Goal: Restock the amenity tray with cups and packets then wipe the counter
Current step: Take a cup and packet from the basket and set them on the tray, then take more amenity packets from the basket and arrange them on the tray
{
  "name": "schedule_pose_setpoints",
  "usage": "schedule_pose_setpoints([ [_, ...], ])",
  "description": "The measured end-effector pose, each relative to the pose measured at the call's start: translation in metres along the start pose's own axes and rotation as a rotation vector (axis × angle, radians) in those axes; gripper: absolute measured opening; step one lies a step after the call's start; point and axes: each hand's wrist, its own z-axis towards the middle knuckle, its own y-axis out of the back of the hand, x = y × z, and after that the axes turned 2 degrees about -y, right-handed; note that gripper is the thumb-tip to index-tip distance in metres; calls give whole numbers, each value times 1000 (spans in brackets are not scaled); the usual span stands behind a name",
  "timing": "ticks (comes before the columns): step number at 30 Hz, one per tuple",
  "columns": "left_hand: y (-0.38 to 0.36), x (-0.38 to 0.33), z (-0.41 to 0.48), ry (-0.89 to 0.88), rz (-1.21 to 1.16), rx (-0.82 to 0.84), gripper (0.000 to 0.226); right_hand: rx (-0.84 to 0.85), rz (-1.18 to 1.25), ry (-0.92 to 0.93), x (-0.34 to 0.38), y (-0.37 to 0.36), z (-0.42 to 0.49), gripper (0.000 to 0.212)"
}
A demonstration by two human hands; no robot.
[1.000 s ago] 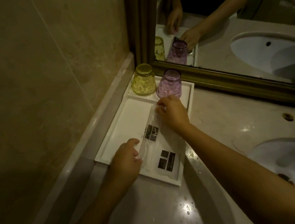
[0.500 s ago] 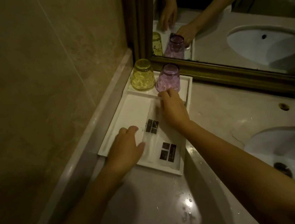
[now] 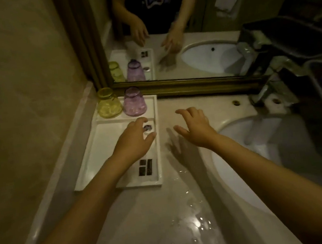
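While water beads glinted on the counter (image 3: 148, 224) nearest me, the white tray (image 3: 92, 162) lay at my left, its long axis running away toward the mirror (image 3: 185, 27). My left hand (image 3: 134, 141) hovered over its right side, fingers spread and empty, above the clear packets (image 3: 146, 167). My right hand (image 3: 195, 127), also spread and empty, hung over bare counter, so the left sat nearer. Beyond stood the yellow cup (image 3: 109, 103) and purple cup (image 3: 134, 101), inverted at the tray's far end

Tray: white rectangular tray (image 3: 92, 160) on pale stone counter (image 3: 147, 214), left of oval sink (image 3: 241, 152).
Cups: yellow glass cup (image 3: 109, 104) left of purple glass cup (image 3: 134, 102), tray's far end.
Packet: clear plastic packet (image 3: 148, 168) in tray, right side.
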Motion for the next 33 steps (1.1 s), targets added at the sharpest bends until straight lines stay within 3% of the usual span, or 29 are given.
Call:
schedule_pose_setpoints([
  [8, -46, -124, 7, -219, 260, 347, 70, 126, -3, -199, -84, 92, -96, 69],
  [12, -82, -201, -14, -336, 300, 412, 67, 150, 110, -251, -135, 141, -161, 72],
  [22, -201, -400, -75, -525, 298, 412, 52, -91, 40, -428, -245, 267, -327, 47],
  [26, -223, -463, -92, -675, 243, 405, 50, -230, 64, -444, -269, 323, -382, 42],
  [33, -235, -552, -115, -791, 145, 475, 44, -289, 96, -508, -314, 390, -440, 36],
])
